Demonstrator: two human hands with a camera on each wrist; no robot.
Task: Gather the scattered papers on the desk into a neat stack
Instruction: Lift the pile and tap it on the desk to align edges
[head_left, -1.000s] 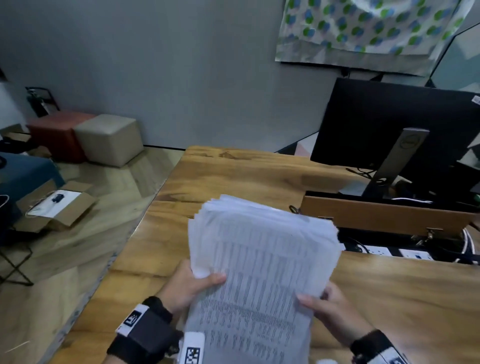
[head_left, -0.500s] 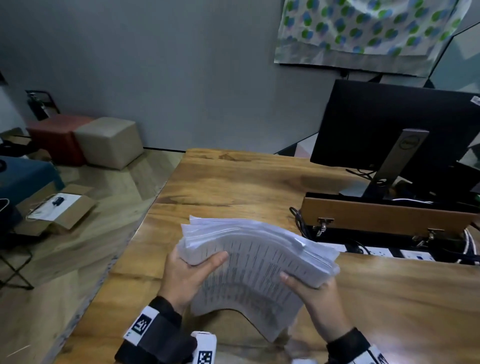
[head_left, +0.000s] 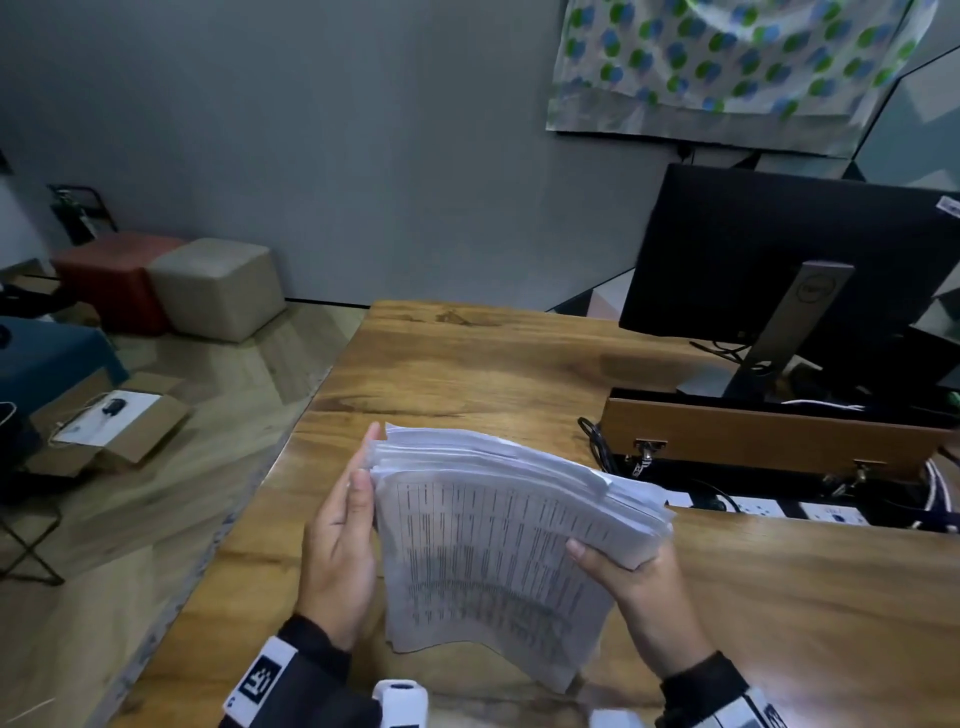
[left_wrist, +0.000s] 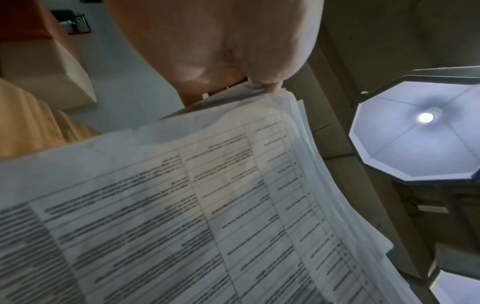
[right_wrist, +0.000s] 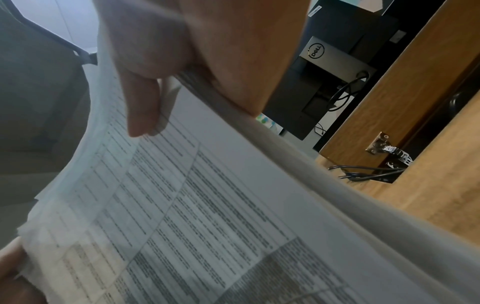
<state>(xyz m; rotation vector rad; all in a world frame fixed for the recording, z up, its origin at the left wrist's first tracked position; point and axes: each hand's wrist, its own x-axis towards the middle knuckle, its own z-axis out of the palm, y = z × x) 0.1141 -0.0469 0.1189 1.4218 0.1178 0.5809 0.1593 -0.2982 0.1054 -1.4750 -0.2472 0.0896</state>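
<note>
A thick stack of printed papers (head_left: 493, 545) hangs in the air above the wooden desk (head_left: 467, 364), its near part sagging down. My left hand (head_left: 343, 535) lies flat against the stack's left edge, fingers straight. My right hand (head_left: 639, 577) grips the right edge, thumb on top and fingers underneath. The sheet edges are uneven at the far left corner. In the left wrist view the papers (left_wrist: 207, 205) fill the frame below my palm (left_wrist: 221, 41). The right wrist view shows the right thumb (right_wrist: 140, 98) pressing on the top sheet (right_wrist: 207, 205).
A black monitor (head_left: 753, 249) on a stand is at the back right. In front of it a raised wooden flap (head_left: 753, 431) stands over a cable well with a power strip (head_left: 753, 506) and cables. The desk's left edge drops to the floor, where a cardboard box (head_left: 109, 426) lies.
The stack has tipped from facing me to lying flatter and lower. My left thumb has come off the top sheet, and that hand now lies flat against the left edge.
</note>
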